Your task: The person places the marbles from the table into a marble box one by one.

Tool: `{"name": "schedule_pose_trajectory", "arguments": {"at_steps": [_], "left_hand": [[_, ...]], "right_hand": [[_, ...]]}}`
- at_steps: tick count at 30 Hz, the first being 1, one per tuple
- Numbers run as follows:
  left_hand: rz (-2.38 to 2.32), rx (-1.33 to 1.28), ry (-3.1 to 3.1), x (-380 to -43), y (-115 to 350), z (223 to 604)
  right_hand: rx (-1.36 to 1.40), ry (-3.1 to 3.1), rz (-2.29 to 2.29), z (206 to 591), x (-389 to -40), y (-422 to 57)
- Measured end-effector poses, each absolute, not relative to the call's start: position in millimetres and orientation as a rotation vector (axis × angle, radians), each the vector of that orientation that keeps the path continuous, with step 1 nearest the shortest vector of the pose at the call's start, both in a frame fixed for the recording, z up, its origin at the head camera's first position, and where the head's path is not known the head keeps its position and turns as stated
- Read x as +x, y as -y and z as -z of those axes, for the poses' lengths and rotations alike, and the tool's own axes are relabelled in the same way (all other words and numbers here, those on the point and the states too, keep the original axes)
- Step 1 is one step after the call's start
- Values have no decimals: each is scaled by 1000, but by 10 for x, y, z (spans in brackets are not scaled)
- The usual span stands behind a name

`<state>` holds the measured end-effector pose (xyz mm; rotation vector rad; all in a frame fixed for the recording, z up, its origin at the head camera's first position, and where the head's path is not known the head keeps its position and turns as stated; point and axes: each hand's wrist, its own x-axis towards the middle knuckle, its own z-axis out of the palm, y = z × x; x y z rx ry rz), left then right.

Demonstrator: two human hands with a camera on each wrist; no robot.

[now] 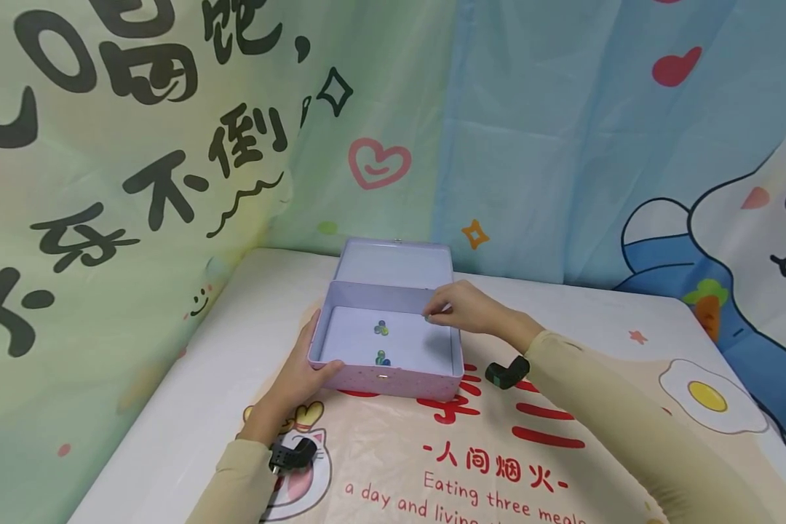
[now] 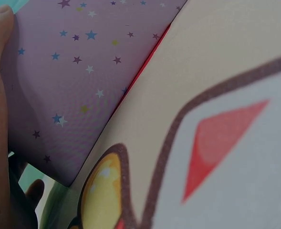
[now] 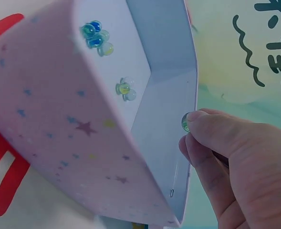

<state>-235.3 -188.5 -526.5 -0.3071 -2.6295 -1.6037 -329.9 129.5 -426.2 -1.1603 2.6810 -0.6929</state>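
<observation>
A pink tin box (image 1: 402,383) with a star pattern stands with its hinged lid (image 1: 396,263) raised at the back. My left hand (image 1: 296,375) grips its front left corner, the thumb on the front wall. Between thumb and fingertips, my right hand (image 1: 461,307) pinches a small green glass marble (image 3: 185,122) above the right side of the box. Two groups of clear, blue, green and yellow marbles lie on the pale floor inside: one near the middle (image 1: 381,328), another close to the front wall (image 1: 383,359). In the left wrist view the starry wall (image 2: 83,81) fills the upper left.
Under the box is a white table (image 1: 196,407) with a printed cover bearing red characters, a fried egg (image 1: 710,394) and a cat drawing. Printed cloth curtains (image 1: 517,145) hang behind and at the left. A black strap device (image 1: 507,372) sits at each wrist.
</observation>
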Motion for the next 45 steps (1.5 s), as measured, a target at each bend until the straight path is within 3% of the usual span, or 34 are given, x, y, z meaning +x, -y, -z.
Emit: {"name": "schedule_pose_trajectory", "arguments": {"at_steps": [45], "left_hand": [[1613, -326, 2612, -2371, 1908, 5279]], "right_hand": [[-1082, -2631, 775, 4578, -3710, -865]]}}
